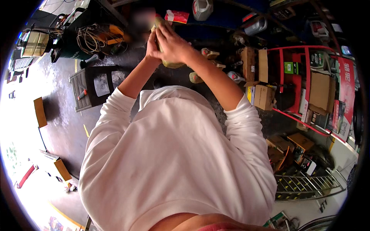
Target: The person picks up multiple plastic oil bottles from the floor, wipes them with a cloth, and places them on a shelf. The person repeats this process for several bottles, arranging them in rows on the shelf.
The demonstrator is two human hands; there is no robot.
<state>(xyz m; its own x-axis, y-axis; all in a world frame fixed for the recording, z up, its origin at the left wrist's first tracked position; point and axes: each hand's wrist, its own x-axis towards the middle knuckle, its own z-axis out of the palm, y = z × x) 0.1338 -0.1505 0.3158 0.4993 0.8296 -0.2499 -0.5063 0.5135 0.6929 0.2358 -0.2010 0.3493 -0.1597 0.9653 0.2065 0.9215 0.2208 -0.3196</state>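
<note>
Both my hands are raised together at the top of the view, around a yellowish plastic jug (173, 64) with a red cap (157, 15). My left hand (152, 47) presses on the jug's left side. Across its upper part lies my right hand (171, 40), fingers pointing up towards the cap. Much of the jug is hidden behind the hands. Just right of my right forearm, several similar jugs stand on the floor, one with a reddish cap (195, 77). A red packet (177, 16) lies on the shelf beyond.
A grey and black step stool (83, 89) with a red-handled tool stands at left. Coiled hose (91, 39) hangs at upper left. Cardboard boxes (264, 97) and a red rack (307, 78) stand at right. A grey jug (203, 10) sits on the shelf.
</note>
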